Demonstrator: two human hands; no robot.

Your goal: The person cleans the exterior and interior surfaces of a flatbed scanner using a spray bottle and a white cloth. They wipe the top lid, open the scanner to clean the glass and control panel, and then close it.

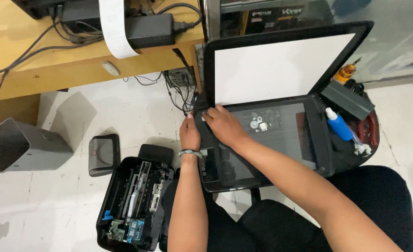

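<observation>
I see the scanner [281, 135], a flat black plastic slab with glossy glass, resting across my lap, its white-lined lid [281, 65] raised. My right hand [225, 126] lies on the back left corner, fingers curled together against the hinge edge. My left hand [189, 134] grips the left rim, fingers hidden. Small white parts [259, 122] sit on the glass. A gutted printer [134, 205] lies on the floor.

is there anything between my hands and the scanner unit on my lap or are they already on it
Nothing visible stands between them. Your left hand and right hand both rest at the back left corner of the scanner unit, by the hinge of its raised lid. The small loose parts lie on the glass just right of your right hand, not under it.
</observation>
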